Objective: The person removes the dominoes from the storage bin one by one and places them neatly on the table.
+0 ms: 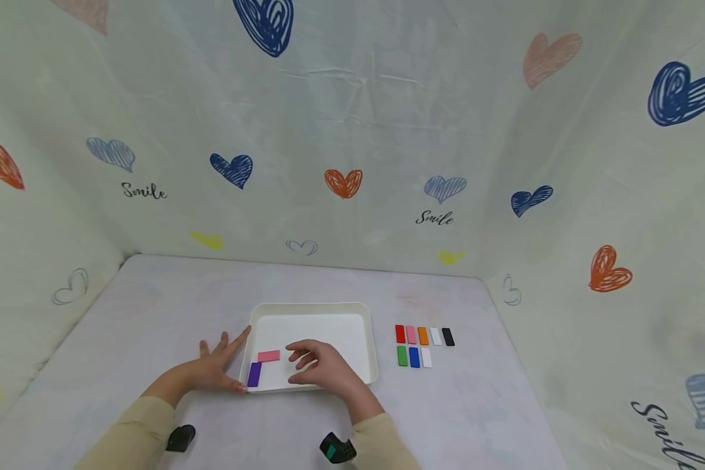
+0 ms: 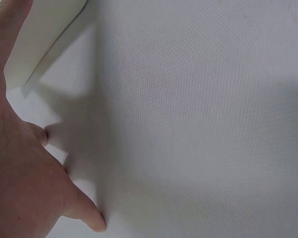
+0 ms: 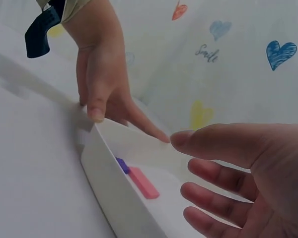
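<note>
A white rectangular tray [image 1: 311, 309] sits on the table. Inside, near its left side, lie a pink block [image 1: 268, 356] and a purple block [image 1: 254, 375], meeting at a corner. My left hand [image 1: 214, 367] spreads its fingers along the tray's left side, with thumb and index fingertip at the rim. Above the tray floor, to the right of the pink block, is my right hand [image 1: 323, 367]. Its fingers are loosely bent and apart, with nothing between them, as the right hand [image 3: 238, 183] also shows in the right wrist view.
Right of the tray, small blocks lie in two rows, among them a red block [image 1: 399, 334], a black block [image 1: 448, 337], a green block [image 1: 402, 356] and a blue block [image 1: 414, 357]. A heart-printed curtain [image 1: 376, 228] encloses the table [image 1: 211, 287] at the back and sides.
</note>
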The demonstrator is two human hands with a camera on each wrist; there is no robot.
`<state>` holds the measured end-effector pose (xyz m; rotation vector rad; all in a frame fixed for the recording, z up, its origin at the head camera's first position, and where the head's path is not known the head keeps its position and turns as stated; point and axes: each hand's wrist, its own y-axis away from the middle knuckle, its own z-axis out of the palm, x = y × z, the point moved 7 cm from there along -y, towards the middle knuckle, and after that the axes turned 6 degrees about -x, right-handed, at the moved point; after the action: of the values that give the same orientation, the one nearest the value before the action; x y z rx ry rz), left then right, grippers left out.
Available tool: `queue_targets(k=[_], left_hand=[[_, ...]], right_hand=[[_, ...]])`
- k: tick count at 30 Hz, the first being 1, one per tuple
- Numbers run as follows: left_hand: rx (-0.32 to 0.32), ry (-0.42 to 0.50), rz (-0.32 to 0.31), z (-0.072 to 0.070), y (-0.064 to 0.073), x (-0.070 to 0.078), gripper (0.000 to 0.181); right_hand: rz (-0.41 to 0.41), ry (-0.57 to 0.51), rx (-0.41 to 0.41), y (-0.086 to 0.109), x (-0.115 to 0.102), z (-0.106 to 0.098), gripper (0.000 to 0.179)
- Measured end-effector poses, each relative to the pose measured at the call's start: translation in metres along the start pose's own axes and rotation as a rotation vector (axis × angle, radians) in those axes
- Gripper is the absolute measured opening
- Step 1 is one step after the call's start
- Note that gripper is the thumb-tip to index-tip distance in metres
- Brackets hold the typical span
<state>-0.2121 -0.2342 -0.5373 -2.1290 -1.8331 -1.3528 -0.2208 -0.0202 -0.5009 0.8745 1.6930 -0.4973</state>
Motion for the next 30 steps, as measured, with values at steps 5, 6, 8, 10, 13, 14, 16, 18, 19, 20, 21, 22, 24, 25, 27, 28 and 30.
queue_targets(k=[5, 6, 8, 10, 13, 14, 16, 18, 19, 20, 21, 22, 24, 25, 27, 28, 30], left_hand=[[0.004, -0.008, -0.01, 0.0, 0.0, 0.0, 0.122], [0.004, -0.008, -0.012, 0.0, 0.0, 0.0, 0.122], [0.007, -0.012, -0.009, 0.0, -0.001, -0.001, 0.122], [0.007, -0.014, -0.005, 0.0, -0.001, -0.002, 0.122], [0.004, -0.019, -0.001, 0.0, -0.001, -0.002, 0.122], [0.002, -0.02, 0.001, 0.0, 0.0, -0.001, 0.122], [0.0, -0.018, 0.004, -0.001, 0.001, -0.001, 0.122], [-0.003, -0.018, 0.011, -0.002, 0.002, 0.0, 0.121], [-0.003, -0.019, 0.014, -0.003, 0.002, 0.0, 0.121], [-0.005, -0.019, 0.019, -0.003, 0.002, 0.0, 0.121], [-0.005, -0.018, 0.023, -0.003, 0.002, 0.0, 0.121], [-0.007, -0.016, 0.024, -0.003, 0.002, 0.0, 0.121], [-0.006, -0.015, 0.028, -0.003, 0.002, 0.0, 0.121], [-0.005, -0.014, 0.03, -0.002, 0.002, 0.0, 0.121], [-0.004, -0.008, 0.033, -0.002, 0.002, -0.001, 0.121], [-0.004, -0.006, 0.034, -0.002, 0.002, -0.001, 0.121], [-0.001, -0.007, 0.04, -0.002, 0.002, -0.001, 0.121]], right_hand=[[-0.002, 0.067, -0.077, -0.011, -0.001, 0.011, 0.046], [-0.003, 0.078, -0.089, -0.013, -0.002, 0.013, 0.045], [0.005, 0.091, -0.104, -0.017, -0.002, 0.016, 0.044], [0.017, 0.102, -0.119, -0.02, -0.003, 0.019, 0.044], [0.034, 0.108, -0.14, -0.026, -0.003, 0.024, 0.044], [0.038, 0.109, -0.145, -0.028, -0.002, 0.026, 0.044], [0.046, 0.114, -0.152, -0.032, -0.001, 0.03, 0.044], [0.056, 0.11, -0.155, -0.035, 0.0, 0.033, 0.044], [0.064, 0.103, -0.158, -0.036, 0.002, 0.034, 0.044], [0.072, 0.097, -0.162, -0.037, 0.003, 0.036, 0.044], [0.076, 0.095, -0.164, -0.038, 0.003, 0.037, 0.044], [0.079, 0.091, -0.167, -0.038, 0.004, 0.039, 0.044], [0.082, 0.096, -0.174, -0.039, 0.005, 0.041, 0.044], [0.079, 0.104, -0.175, -0.039, 0.005, 0.042, 0.044], [0.074, 0.132, -0.174, -0.039, 0.005, 0.044, 0.044], [0.076, 0.142, -0.174, -0.04, 0.005, 0.044, 0.044], [0.08, 0.159, -0.176, -0.041, 0.005, 0.045, 0.044]])
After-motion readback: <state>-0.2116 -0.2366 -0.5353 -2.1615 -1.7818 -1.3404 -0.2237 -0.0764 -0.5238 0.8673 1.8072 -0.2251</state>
